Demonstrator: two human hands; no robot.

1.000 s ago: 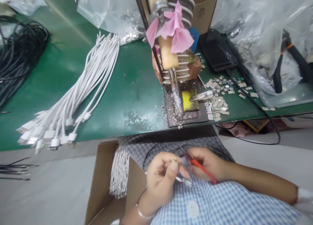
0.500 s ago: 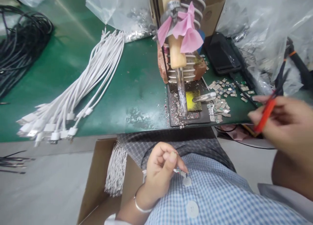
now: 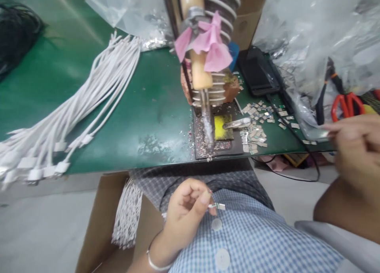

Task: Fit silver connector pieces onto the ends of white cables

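My left hand (image 3: 185, 209) is in front of the checked garment, thumb and fingers pinched on a white cable. The cable's small bare metal connector (image 3: 220, 206) sticks out to the right past the fingertips, with a bit of green at its base. My right hand (image 3: 358, 146) is at the right edge of the bench, smeared by motion, so its grip is unclear. Just beyond it lies a red-handled hand tool (image 3: 347, 106), its jaws not clearly seen. Dark pliers with orange bands (image 3: 328, 81) rest beside that tool.
A wooden-handled soldering iron (image 3: 204, 83) hangs point down over a speckled dark tray with a yellow sponge (image 3: 223, 126). Small metal connectors (image 3: 253, 138) lie right of it. White cables (image 3: 86, 94) spread leftward, a phone (image 3: 258, 71) lies behind, and a cable-filled carton (image 3: 92, 225) stands below.
My right hand has let go of the red-handled tool, which now lies on the bench. In my left hand the connector has turned to point right. The camera view has shifted slightly.
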